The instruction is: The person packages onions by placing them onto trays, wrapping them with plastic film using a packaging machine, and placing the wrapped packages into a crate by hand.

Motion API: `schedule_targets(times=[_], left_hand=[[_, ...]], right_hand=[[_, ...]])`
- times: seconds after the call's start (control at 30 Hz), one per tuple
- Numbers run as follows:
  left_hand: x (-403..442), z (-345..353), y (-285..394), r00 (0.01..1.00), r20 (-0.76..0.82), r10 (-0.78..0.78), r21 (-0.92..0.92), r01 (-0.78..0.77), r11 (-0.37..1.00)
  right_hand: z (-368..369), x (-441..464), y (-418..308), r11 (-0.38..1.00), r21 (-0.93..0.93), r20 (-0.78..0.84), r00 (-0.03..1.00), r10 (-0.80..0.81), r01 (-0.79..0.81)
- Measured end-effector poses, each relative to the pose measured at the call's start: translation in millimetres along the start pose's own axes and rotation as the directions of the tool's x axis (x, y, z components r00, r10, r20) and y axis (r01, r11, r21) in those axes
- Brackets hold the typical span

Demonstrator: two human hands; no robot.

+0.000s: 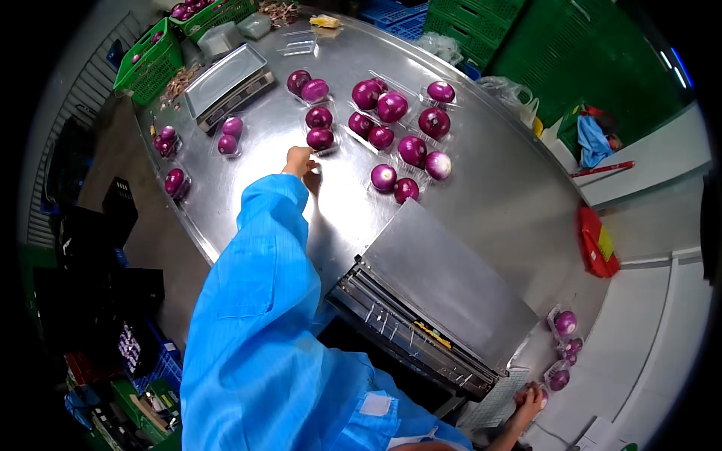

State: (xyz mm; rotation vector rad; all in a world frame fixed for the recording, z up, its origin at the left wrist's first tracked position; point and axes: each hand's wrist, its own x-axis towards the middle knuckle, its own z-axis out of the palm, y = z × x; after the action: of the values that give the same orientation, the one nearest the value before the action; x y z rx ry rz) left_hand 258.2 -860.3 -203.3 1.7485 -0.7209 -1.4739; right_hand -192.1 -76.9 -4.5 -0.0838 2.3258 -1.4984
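Observation:
My left hand [301, 162], below a blue sleeve, has its fingers curled at the near edge of a clear plastic tray [325, 151] with two purple onions [320, 139]. At the lower right, my right hand [529, 400] has its fingers bent around an onion [544, 398], partly hidden by them. Trays of paired onions [392, 107] stand beyond and to the right of my left hand. More packed onions [228, 144] sit to its left. Others [565, 323] lie along the table's right end, near my right hand.
A flat-topped metal machine [444, 278] stands between my hands on the steel table [511, 203]. A scale [226, 81] is at the upper left, beside green baskets [154, 68] of onions. An empty clear tray [298, 43] and a yellow item [325, 22] lie near the far edge.

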Motion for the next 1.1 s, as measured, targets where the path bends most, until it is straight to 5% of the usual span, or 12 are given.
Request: schedule_targets(times=[0.1,0.17,0.3,0.4,0.6,0.67,0.73,0.83,0.97,1.1], left_hand=[[-37,-6,-17,0.988,-0.035,0.148,-0.047,-0.149,0.988],[-15,-42,-59,0.977,0.211,0.018,-0.303,0.047,0.952],[-151,-97,-72,0.970,0.242,0.022,-0.491,0.103,0.865],[-193,-141,-86,0.951,0.308,0.018,-0.437,0.124,0.891],[-293,-147,18,0.749,0.640,0.171,-0.154,-0.093,0.984],[-318,-115,55,0.615,0.777,0.130,-0.073,-0.117,0.990],[-339,-76,67,0.464,0.883,0.076,-0.024,-0.117,0.993],[-352,-5,58,0.321,0.946,-0.055,0.084,-0.080,0.993],[-376,86,42,0.048,0.980,-0.192,0.197,-0.135,0.971],[-382,146,-1,0.068,0.965,-0.254,0.262,-0.276,0.925]], right_hand=[[8,-23,0,0.995,-0.089,0.071,0.997,-0.035,0.041],[25,-36,-3,0.978,-0.163,0.131,0.985,-0.109,0.130],[94,-86,-54,0.907,-0.317,0.284,0.940,-0.188,0.277],[118,-97,-75,0.776,-0.417,0.446,0.850,-0.279,0.474],[201,-130,-135,0.628,-0.153,0.628,0.565,-0.535,0.763],[228,-131,-148,0.707,-0.155,0.670,0.599,-0.438,0.690],[253,-125,-160,0.750,-0.014,0.694,0.547,-0.469,0.661],[276,-95,-154,0.875,0.282,0.658,0.584,-0.476,0.394],[266,-59,-144,0.941,0.296,0.515,0.803,-0.301,0.163],[235,-50,-109,0.971,0.231,0.376,0.914,-0.153,0.067]])
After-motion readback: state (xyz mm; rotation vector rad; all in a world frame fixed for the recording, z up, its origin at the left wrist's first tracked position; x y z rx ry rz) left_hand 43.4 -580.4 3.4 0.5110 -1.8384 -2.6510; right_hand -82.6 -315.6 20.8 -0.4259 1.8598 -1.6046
